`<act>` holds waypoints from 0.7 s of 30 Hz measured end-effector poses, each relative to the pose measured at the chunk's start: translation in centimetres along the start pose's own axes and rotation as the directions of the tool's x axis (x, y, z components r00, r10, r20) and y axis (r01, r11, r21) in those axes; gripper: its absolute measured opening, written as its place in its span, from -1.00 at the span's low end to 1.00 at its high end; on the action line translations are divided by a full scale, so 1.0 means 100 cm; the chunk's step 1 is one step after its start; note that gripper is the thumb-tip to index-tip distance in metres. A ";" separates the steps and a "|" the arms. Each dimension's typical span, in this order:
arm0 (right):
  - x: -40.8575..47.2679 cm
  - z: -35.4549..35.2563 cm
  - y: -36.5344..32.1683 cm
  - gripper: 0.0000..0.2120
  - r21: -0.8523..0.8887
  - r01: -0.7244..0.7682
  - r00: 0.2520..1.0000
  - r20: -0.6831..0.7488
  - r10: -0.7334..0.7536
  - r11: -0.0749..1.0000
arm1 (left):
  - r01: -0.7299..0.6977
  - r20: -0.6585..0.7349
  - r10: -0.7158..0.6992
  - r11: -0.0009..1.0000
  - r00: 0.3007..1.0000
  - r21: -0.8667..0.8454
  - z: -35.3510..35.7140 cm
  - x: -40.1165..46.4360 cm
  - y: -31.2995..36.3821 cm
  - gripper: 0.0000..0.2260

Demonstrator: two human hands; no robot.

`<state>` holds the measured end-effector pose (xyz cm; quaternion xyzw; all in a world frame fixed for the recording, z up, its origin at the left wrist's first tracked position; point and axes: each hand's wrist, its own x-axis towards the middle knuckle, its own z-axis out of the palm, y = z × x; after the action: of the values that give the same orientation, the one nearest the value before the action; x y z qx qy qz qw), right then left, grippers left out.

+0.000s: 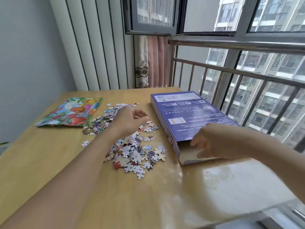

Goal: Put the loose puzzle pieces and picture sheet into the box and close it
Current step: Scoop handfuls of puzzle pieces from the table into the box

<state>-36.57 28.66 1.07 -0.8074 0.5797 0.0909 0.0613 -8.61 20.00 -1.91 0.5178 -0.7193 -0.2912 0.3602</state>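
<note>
- The puzzle box (189, 116), purple and lying flat at centre right of the frame, rests on the tabletop (49, 162) with its near end open toward you.
- Your right hand (212, 142) is at that open end, fingers on or just inside the mouth; blur hides whether this grip is clamped on the flap or only resting there, so I cannot tell.
- Your left hand (130, 119) hovers over the loose puzzle pieces (135, 152), fingers loosely curled; it seems to hold nothing, so count that grip as apart.
- The pieces lie in a scattered heap just left of the box; one stray piece (85, 143) sits apart toward the left.
- The picture sheet (72, 111) lies flat at the upper left of the tabletop, partly touching the heap.
- Hold the mouth wide with the right hand and keep the box steady.
- Gather pieces in small handfuls, cupping them so none spill past the tabletop edge.
- Probably best to slide the sheet in flat along one wall, so it does not crease.
</note>
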 end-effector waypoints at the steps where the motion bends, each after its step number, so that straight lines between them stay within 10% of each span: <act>1: 0.005 -0.006 -0.023 -0.52 0.119 0.084 0.990 -0.125 -0.069 0.989 | -0.012 -0.093 0.014 1.000 0.996 0.015 -0.005 -0.002 -0.006 -0.95; 6: 0.057 0.031 -0.128 0.05 0.572 -0.007 0.995 -0.076 0.062 0.821 | 0.155 -0.416 0.035 0.896 0.909 0.415 -0.036 -0.030 -0.060 -0.53; 11: 0.085 0.080 -0.150 0.15 0.561 -0.176 0.940 -0.149 0.308 0.809 | 0.584 -0.404 -0.436 0.706 0.804 0.401 -0.057 -0.062 -0.123 -0.16; 17: 0.119 0.073 -0.186 0.01 0.708 -0.011 0.951 -0.211 0.226 0.706 | 0.399 -0.245 -0.353 0.901 0.903 0.169 -0.038 -0.057 -0.114 -0.25; 21: 0.160 0.051 -0.164 -0.14 0.706 0.078 0.827 -0.440 0.350 0.704 | 0.270 -0.090 -0.266 0.962 0.960 0.035 -0.037 -0.063 -0.111 -0.25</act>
<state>-16.42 20.17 -7.45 -0.6669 0.6234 -0.3631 0.1867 1.62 22.62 -9.94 0.6305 -0.6334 -0.2982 0.3353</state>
